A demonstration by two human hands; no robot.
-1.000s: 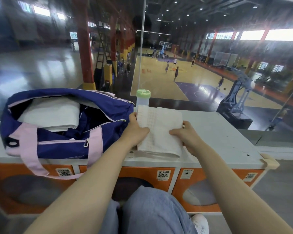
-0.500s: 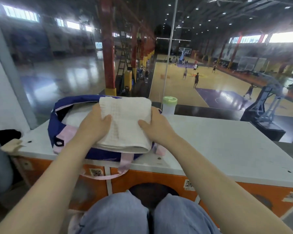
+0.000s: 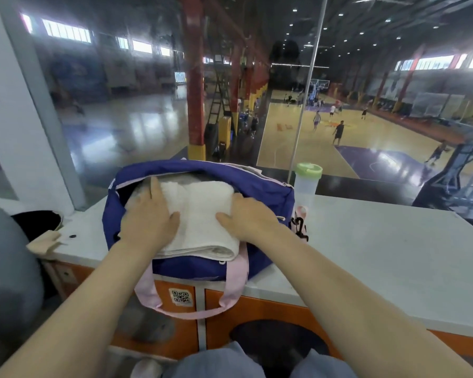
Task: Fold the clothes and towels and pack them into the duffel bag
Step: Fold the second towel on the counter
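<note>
Nearest the camera: blue-grey trouser knees at frame bottom, both bare forearms reaching forward over the orange cabinet front, which carries a QR sticker. Pink strap of the duffel bag hangs down over that front. Navy duffel bag sits on the pale counter top, zip mouth open. Folded white towel lies in the opening, its near folded edge overhanging the bag's front wall. Left hand flat on the towel's left side, fingers straight and spread, pressing down. Right hand flat on the towel's right side, thumb out along the cloth, fingers reaching over the far right edge; fingertips hidden. Just right of the bag, a clear bottle with green lid stands upright. Beige cloth at the counter's left end. Beyond the glass pane, a basketball court with players, blurred.
</note>
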